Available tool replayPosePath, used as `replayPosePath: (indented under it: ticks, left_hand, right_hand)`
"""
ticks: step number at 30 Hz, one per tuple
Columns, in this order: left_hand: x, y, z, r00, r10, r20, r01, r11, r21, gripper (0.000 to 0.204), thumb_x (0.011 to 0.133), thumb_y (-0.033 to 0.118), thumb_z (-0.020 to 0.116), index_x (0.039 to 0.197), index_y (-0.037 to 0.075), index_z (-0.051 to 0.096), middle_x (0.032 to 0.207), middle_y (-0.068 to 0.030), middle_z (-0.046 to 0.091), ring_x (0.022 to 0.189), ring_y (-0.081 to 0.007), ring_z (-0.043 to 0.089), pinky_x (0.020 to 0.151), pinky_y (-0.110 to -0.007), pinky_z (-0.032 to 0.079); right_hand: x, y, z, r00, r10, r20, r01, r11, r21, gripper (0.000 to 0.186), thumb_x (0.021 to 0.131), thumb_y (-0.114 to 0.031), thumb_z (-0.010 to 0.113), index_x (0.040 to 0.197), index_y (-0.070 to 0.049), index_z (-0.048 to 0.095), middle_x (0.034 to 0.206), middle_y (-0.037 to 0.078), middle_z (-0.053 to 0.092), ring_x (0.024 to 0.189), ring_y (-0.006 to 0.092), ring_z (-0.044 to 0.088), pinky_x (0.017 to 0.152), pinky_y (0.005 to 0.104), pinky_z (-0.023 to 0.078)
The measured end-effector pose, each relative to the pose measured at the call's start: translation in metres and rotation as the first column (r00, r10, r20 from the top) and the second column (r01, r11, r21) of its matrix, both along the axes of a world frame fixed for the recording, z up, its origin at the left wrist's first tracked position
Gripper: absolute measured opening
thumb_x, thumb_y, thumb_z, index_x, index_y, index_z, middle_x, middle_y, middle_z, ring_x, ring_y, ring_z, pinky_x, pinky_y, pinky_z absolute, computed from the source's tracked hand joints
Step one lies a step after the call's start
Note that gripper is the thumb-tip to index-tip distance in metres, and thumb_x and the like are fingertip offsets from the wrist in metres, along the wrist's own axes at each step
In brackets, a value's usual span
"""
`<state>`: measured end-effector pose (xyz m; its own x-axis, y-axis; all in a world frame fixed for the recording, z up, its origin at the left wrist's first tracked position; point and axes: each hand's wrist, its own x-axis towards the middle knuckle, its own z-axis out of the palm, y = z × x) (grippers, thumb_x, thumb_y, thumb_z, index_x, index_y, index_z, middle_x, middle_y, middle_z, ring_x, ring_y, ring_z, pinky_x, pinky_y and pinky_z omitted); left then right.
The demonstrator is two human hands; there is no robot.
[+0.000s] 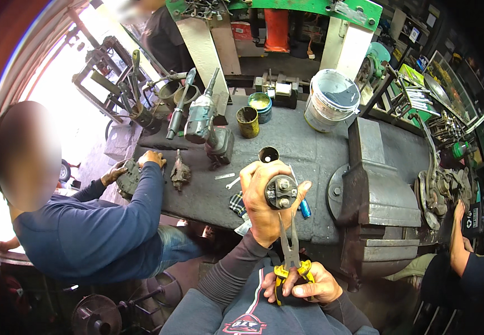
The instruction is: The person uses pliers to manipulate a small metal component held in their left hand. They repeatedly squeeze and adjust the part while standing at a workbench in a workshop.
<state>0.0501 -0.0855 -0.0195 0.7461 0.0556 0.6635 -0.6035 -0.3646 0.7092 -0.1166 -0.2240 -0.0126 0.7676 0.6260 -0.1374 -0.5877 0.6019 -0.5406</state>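
My left hand (261, 209) is wrapped round what looks like a starter solenoid (281, 193), a short cylinder with a black end cap. Two metal terminal studs on that cap face up toward me. Below it, my right hand (317, 285) grips long-nose pliers (292, 254) by their yellow and black handles. The slim jaws point upward, slightly parted, with their tips close to the lower edge of the cap. Whether the tips touch it I cannot tell.
A large vise (384, 195) stands at right on the dark workbench (303, 145). An impact wrench (200, 120), tins and a white bucket (331, 100) sit farther back. At left, a co-worker (97, 229) handles a greasy metal part (130, 180); another person's arm (458, 240) reaches in at right.
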Motion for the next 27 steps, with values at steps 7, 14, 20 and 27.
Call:
replayPosePath:
  ticks: [7,14,20,27]
  left_hand:
    - [-0.007,-0.011,0.003,0.997,0.065,0.033,-0.064,0.997,-0.032,0.053,0.069,0.010,0.105,0.110,0.011,0.071,0.107,-0.0042,0.068,0.107,-0.0264,0.058,0.097,-0.042,0.048]
    - [-0.006,-0.016,0.001,0.991,0.095,0.089,-0.092,0.995,-0.034,0.056,0.067,0.009,0.105,0.111,0.011,0.070,0.108,-0.0032,0.069,0.107,-0.0263,0.057,0.097,-0.042,0.048]
    - [-0.005,-0.020,0.000,0.985,0.124,0.122,-0.117,0.991,-0.060,0.058,0.066,0.007,0.105,0.112,0.010,0.069,0.110,-0.0045,0.069,0.109,-0.0260,0.058,0.098,-0.041,0.049]
    - [-0.008,-0.017,0.004,0.980,0.149,0.135,-0.146,0.989,-0.028,0.053,0.070,0.001,0.099,0.113,0.010,0.069,0.111,-0.0060,0.070,0.110,-0.0267,0.058,0.098,-0.041,0.049]
  right_hand:
    - [-0.001,0.000,-0.003,0.998,-0.027,-0.048,0.029,0.998,0.055,0.032,0.093,-0.022,0.084,0.102,0.007,0.075,0.139,0.032,0.066,0.119,0.0408,0.071,0.107,0.0546,0.056]
    - [-0.003,0.005,-0.011,0.998,-0.019,-0.061,0.031,0.979,0.200,0.033,0.095,-0.023,0.083,0.103,0.008,0.074,0.137,0.034,0.065,0.120,0.0428,0.070,0.107,0.0566,0.056]
    - [-0.007,0.014,-0.018,0.996,-0.031,-0.082,0.053,0.959,0.280,0.034,0.098,-0.026,0.080,0.103,0.007,0.073,0.133,0.032,0.064,0.120,0.0420,0.069,0.106,0.0564,0.056]
    - [-0.007,0.015,-0.007,0.989,-0.027,-0.143,0.063,0.967,0.249,0.035,0.101,-0.028,0.078,0.097,0.004,0.065,0.128,0.033,0.062,0.110,0.0385,0.068,0.093,0.0533,0.058]
